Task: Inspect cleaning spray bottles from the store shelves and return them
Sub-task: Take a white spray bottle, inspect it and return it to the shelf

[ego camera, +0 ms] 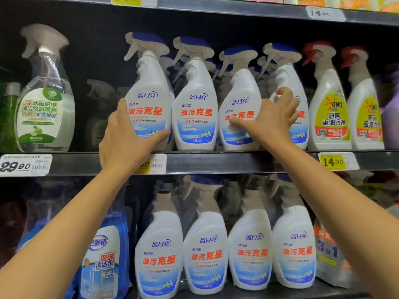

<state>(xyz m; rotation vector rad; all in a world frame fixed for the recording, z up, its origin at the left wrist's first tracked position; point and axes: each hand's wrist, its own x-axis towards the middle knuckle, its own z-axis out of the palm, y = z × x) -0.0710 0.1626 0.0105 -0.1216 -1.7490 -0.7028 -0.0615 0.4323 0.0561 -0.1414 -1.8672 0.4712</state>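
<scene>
Head view. I am holding both arms up to the upper shelf [237, 162], where four white spray bottles with blue trigger heads are standing upright in a row, close side by side.

My left hand [125, 143] is gripping the first spray bottle [149, 100]: the fingers are lying up its left side and the thumb is crossing the lower front of its label. The bottle is standing on the shelf.

The second spray bottle [195, 104] is standing untouched between my hands.

My right hand [272, 117] is spreading wide. Its thumb is touching the label of the third spray bottle [239, 98], and its bent fingers are lying on the front of the fourth spray bottle [287, 78]. Whether this hand is actually gripping either one, I cannot tell.

A clear bottle [45, 100] with a green label is standing at the far left, well apart from the row. Two red-trigger bottles [328, 104] are standing just right of it. A yellow price tag [333, 161] is hanging on the shelf edge.

More white bottles [205, 244] are lining the lower shelf, beside a blue bottle [103, 255].
</scene>
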